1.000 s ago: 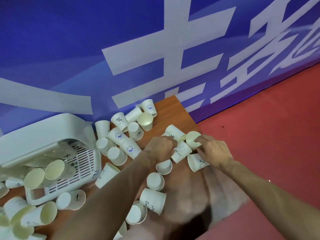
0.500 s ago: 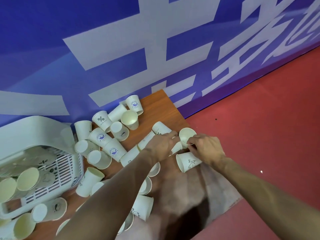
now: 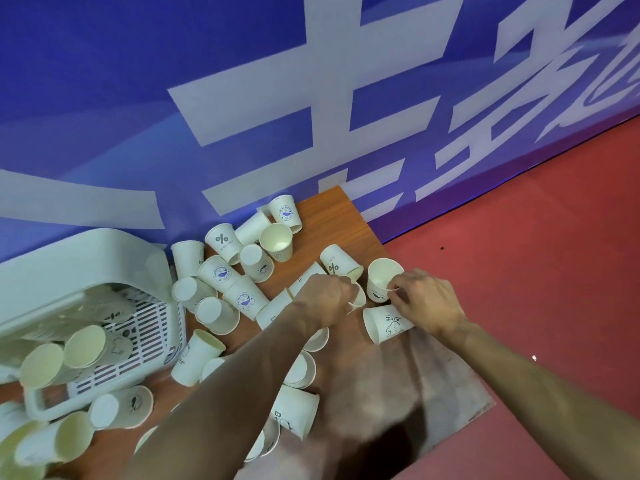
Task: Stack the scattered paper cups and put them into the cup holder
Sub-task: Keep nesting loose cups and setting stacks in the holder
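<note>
Cups are mostly lying loose across the counter, so stacking is barely getting going. Some are sitting in the white holder at the left; whether they are nested is unclear. The left hand is curling round a lying cup, and the right hand is pinching the rim of an upright cup just beside it.

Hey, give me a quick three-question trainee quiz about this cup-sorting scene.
1. True or false: the right hand pinches the rim of a mouth-up cup.
2. Which side of the table holds the white cup holder? A) left B) right C) middle
3. Fill in: the sideways cup by the right hand reads ___.
Key: 1 true; 2 A; 3 Hi.
</note>
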Motion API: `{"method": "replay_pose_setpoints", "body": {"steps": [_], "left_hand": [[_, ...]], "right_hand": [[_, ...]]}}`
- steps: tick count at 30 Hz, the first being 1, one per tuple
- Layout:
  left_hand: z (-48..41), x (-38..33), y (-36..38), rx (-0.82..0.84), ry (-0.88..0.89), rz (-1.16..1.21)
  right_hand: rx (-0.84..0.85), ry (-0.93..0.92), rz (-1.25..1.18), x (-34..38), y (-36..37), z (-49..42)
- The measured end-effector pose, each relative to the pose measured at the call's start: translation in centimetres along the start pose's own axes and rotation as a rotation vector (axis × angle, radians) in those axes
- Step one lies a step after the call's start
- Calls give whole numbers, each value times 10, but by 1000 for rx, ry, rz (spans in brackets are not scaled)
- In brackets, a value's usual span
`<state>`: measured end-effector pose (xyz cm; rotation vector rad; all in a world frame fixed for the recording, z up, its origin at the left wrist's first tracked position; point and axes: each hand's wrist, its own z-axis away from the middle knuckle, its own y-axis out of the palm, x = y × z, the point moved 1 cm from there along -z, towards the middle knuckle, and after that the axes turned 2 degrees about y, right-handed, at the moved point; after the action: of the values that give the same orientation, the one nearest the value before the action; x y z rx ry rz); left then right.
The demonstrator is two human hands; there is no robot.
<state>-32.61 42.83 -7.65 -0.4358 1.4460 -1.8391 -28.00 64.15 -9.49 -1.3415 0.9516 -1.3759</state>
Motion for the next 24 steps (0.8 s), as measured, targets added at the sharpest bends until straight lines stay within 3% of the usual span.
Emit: {"method": "replay_pose_setpoints", "body": {"steps": [13, 20, 24], "left_hand": [[114, 44, -34, -276, -58, 6], [207, 76, -42, -432, -158, 37], [278, 105, -47, -455, -185, -14]], "right_hand": [[-85, -69, 112, 75, -40, 4], [-193, -267, 141, 174, -56, 11], [-163, -383, 195, 245, -61, 13]]}}
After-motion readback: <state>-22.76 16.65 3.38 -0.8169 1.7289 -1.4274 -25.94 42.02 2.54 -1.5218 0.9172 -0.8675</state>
